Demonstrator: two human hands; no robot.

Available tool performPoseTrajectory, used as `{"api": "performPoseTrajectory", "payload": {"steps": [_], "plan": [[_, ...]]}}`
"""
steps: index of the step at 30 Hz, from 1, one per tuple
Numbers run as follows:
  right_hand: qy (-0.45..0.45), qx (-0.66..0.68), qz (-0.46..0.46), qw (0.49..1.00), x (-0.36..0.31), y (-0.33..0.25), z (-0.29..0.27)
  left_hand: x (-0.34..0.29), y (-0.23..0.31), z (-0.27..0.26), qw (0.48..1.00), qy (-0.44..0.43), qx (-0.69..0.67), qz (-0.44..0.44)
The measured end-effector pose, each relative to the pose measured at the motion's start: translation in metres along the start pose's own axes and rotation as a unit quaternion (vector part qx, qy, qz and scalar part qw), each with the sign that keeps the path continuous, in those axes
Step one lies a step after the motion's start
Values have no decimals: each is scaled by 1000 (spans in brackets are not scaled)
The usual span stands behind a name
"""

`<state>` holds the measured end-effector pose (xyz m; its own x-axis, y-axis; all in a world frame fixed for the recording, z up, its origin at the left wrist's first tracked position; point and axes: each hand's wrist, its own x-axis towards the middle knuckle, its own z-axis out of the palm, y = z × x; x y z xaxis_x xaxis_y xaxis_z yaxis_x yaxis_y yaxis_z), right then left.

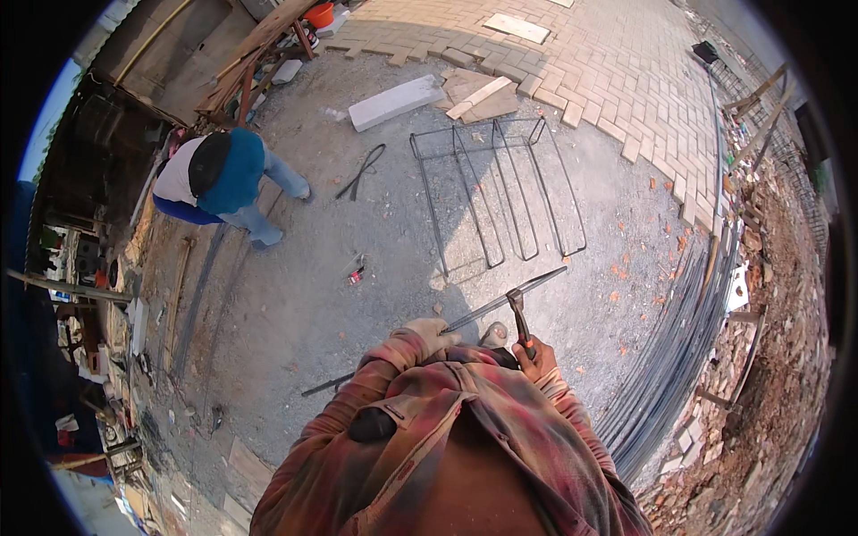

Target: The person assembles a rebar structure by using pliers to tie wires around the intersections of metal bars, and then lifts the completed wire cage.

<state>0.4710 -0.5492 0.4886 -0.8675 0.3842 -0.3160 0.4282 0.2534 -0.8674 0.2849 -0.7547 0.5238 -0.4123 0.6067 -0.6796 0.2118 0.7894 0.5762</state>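
Observation:
My left hand (429, 336), in a pale glove, is closed around a bundle of thin steel bars (493, 305). The bundle slants across in front of my body, from lower left to upper right. In my right hand (538, 361) is a hand tool (518, 316) with a dark metal head and an orange-and-black handle. Its head points away from me, close to the bars; whether it touches them I cannot tell. Beyond the bars, a bent-steel frame (497, 198) of several rectangular loops lies on the gravel.
Long steel rods (666, 348) lie piled at the right, beside rubble (778, 357). A person (223, 179) bends over at the left. Ahead are a pale block (396, 103), a wooden plank (479, 98), a looped dark strap (362, 171) and brick paving (608, 62).

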Motion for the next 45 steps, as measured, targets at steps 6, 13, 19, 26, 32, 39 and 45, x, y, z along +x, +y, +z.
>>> {"api": "performPoseTrajectory", "payload": {"steps": [6,13,19,26,32,39,45], "plan": [[-30,-5,17,999,9,30,25,3,-16,-2,999,7,35,10],[-55,-87,23,994,-4,20,43,-13,-30,-2,999,27,39,4],[-17,-19,60,998,-23,48,51,-8,-46,10,1000,12,13,-15],[-173,572,385,703,-10,65,16,-6,-48,15,996,44,78,-5],[-154,589,362,706,-4,-27,22,-7,-47,20,999,-7,54,2],[-57,349,176,919,-17,27,39,-9,-52,26,999,31,9,32],[-32,-203,61,977,-11,39,42,-11,-35,16,992,36,121,-17]]}}
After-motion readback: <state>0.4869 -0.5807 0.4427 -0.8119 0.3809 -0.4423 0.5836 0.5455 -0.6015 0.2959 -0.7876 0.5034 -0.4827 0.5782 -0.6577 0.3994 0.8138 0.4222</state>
